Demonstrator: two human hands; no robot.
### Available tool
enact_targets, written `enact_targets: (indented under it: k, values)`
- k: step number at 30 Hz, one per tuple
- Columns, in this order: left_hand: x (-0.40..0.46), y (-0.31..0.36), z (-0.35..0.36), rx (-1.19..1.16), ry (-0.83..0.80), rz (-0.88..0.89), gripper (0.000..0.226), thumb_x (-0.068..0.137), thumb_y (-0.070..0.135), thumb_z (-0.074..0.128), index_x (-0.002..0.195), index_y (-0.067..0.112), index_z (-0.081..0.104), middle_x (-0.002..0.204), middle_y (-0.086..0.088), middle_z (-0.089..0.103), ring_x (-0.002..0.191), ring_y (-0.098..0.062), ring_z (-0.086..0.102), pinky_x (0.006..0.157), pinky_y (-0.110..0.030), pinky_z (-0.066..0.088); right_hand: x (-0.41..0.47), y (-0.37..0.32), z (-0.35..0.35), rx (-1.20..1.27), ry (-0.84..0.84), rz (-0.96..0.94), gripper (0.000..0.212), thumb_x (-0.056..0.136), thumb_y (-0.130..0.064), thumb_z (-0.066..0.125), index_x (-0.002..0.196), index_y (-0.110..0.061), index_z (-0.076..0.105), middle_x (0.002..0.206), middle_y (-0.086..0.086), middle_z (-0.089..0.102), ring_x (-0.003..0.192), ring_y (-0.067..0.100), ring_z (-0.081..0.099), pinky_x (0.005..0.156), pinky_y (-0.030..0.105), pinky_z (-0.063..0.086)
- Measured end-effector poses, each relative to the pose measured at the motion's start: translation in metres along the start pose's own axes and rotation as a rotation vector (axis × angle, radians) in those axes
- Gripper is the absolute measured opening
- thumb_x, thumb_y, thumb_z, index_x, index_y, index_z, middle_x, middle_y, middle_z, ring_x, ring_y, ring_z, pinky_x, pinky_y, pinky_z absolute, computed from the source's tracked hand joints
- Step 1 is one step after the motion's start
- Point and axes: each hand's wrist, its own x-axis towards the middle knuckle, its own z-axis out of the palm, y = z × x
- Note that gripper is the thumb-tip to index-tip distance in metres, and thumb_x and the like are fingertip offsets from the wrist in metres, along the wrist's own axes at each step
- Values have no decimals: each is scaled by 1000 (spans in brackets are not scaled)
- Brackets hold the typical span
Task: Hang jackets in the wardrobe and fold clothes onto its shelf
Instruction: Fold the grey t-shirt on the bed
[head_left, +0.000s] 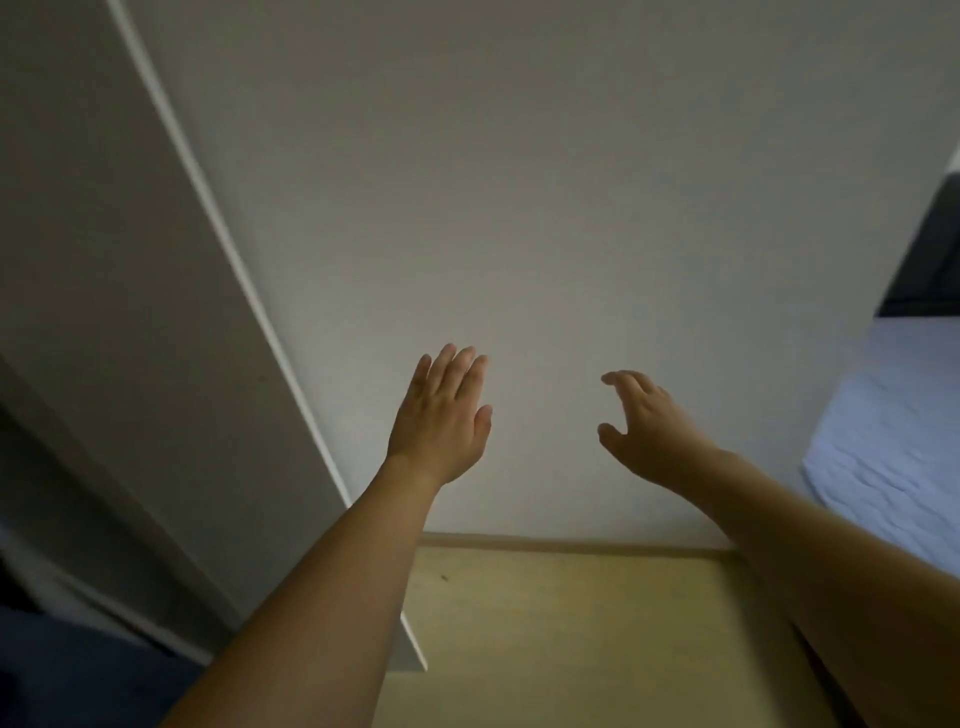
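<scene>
Left hand (441, 415): reaching forward — fingers straight, together, holding nothing.
Right hand (649, 426): reaching forward, fingers loosely curled, holding nothing.
Wardrobe (130, 312): standing at left — panel edge beside left forearm.
Clothes: none showing.

No text, label, brand, number or sign is legible anywhere.

A pale wooden floor (571, 623) meets the white wall at a skirting board (571, 543); a bed (893, 426) with a pale blue sheet stands at right.
</scene>
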Motion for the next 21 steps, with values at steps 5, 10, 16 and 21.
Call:
enact_targets:
  k: [5, 10, 16, 21]
  values:
    - [44, 113, 35, -135, -56, 25, 57, 100, 36, 34, 151, 10, 26, 157, -7, 27, 147, -26, 16, 121, -44, 8, -40, 119, -41, 8, 18, 146, 59, 92, -25, 57, 145, -13, 34, 151, 7, 35, 135, 27, 37, 110, 38, 34]
    - [73, 251, 68, -271, -119, -3, 53, 99, 32, 37, 145, 8, 33, 151, -10, 35, 142, -27, 25, 119, -46, 13, -95, 245, -92, -47, 22, 280, 59, 92, -26, 58, 145, -15, 34, 151, 6, 33, 132, 27, 41, 105, 38, 38]
    - [103, 447, 95, -306, -195, 70, 53, 99, 35, 36, 147, 11, 33, 151, -8, 37, 141, -26, 28, 119, -48, 13, -168, 403, -152, 17, 66, 394, 56, 93, -23, 57, 143, -12, 36, 150, 8, 33, 130, 28, 41, 103, 34, 35]
    - [109, 627, 109, -308, -316, 112, 55, 99, 36, 39, 149, 15, 30, 154, -6, 32, 142, -24, 27, 120, -46, 9, -245, 555, -206, 26, -18, 488, 56, 92, -24, 56, 144, -13, 36, 151, 7, 32, 129, 28, 42, 103, 36, 36]
